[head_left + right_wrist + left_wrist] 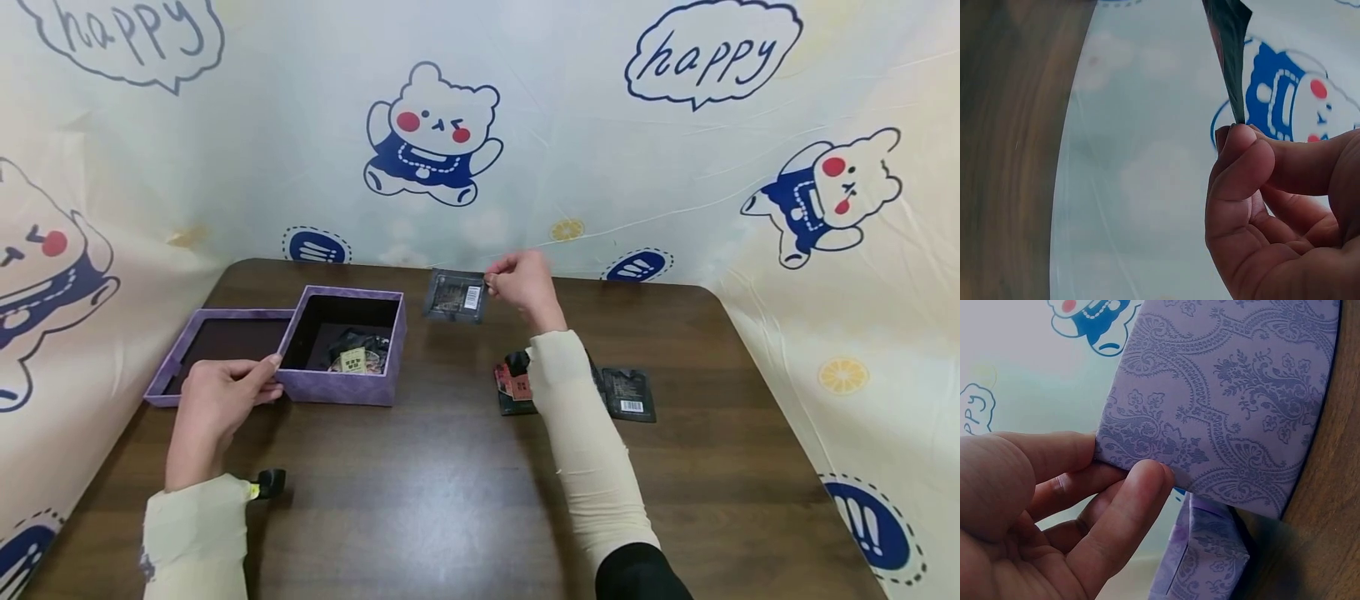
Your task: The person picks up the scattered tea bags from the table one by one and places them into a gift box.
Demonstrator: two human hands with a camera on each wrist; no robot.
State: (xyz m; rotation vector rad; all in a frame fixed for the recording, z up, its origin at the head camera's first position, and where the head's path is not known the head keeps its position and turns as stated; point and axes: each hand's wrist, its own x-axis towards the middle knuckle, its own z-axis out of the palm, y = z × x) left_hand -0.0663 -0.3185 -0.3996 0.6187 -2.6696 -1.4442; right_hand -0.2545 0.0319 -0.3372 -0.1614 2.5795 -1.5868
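My left hand (pixel 221 396) grips the near left corner of an open purple box (pixel 337 389), thumb and fingers pinching its edge. In the left wrist view the box's wall (pixel 1222 394) shows a floral pattern. Inside the box lie dark packets (pixel 367 343), one with a cream label. Over the far part of the table, my right hand (pixel 525 283) pinches a flat black sachet (pixel 453 297) by its right edge, its barcode label facing up. Seen edge-on in the right wrist view, the sachet (pixel 1232 50) sticks up from between thumb and fingertips.
To the left of the box lies its shallow purple lid (pixel 243 315), inner side up, next to it. Another black sachet (pixel 630 393) and a red-and-black one (pixel 513 387) lie on the brown table (pixel 420 500), partly behind my right forearm. A printed cloth (pixel 555 167) hangs behind the table.
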